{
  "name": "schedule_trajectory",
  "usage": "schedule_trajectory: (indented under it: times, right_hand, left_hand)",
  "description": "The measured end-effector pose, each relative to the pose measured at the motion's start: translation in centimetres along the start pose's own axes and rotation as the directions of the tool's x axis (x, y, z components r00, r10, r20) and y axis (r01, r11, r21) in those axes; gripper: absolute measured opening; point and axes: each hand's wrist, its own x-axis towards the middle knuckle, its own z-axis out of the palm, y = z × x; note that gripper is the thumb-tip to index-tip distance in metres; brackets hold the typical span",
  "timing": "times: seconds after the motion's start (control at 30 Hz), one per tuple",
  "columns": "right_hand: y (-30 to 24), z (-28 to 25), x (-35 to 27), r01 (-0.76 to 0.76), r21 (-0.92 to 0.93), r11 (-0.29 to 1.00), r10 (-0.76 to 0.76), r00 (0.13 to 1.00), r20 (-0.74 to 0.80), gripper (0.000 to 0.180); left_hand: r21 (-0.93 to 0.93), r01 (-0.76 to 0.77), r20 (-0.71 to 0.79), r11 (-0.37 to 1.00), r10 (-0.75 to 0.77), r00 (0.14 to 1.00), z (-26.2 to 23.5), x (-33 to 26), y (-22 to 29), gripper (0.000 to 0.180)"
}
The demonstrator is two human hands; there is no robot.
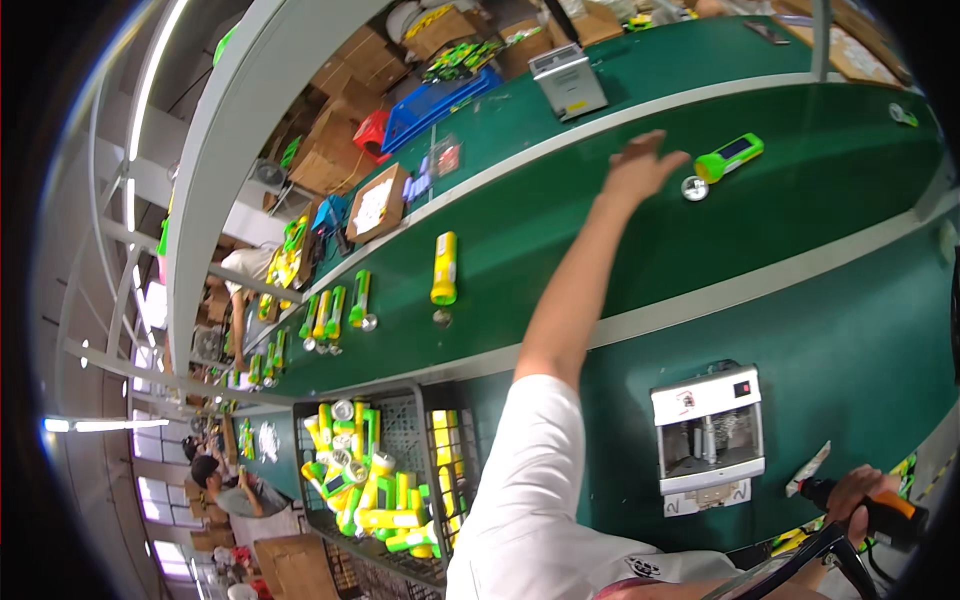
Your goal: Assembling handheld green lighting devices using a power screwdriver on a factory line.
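Observation:
My left hand (640,165) is stretched far out over the green conveyor belt (560,230) with its fingers spread and nothing in it. Just beyond the fingertips lie a green flashlight body (730,157) and a small round silver part (695,188); the hand does not touch them. My right hand (858,497) is at the lower right, closed around the handle of a black and orange power screwdriver (890,515).
A yellow flashlight (444,268) and several green and yellow ones (335,310) lie farther along the belt. A black crate (425,400) holds several flashlights. A white benchtop device (708,435) stands near my right hand. A grey box (567,80), cardboard boxes (378,203) and other people (225,485) are alongside.

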Motion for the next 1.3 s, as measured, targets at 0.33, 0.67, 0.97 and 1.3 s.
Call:
schedule_trajectory:
  times: [0.33,0.67,0.97,1.3]
  right_hand:
    - [-1.1,2.7,-0.7,-0.077,0.173,0.982,0.073,0.997,0.029,0.039]
    - [-1.3,8.4,0.8,-0.093,0.567,0.818,-0.075,0.961,0.266,0.029]
    - [-0.8,9.5,-1.0,-0.129,0.509,0.851,-0.053,0.943,0.327,0.031]
    - [-1.1,10.7,-3.1,-0.070,0.400,0.914,-0.076,0.938,0.338,0.030]
  left_hand:
    - [0.451,0.796,-0.293,0.404,-0.776,0.559,-18.5,-27.8,-20.0,0.069]
    - [-0.270,0.563,0.080,0.781,-0.564,0.822,-20.9,-44.0,12.4,0.052]
    - [-0.256,0.395,0.643,0.882,-0.150,0.751,-12.9,-52.8,22.0,0.047]
    - [-0.048,0.085,0.319,0.995,-0.065,0.946,-8.8,-52.9,23.2,0.043]
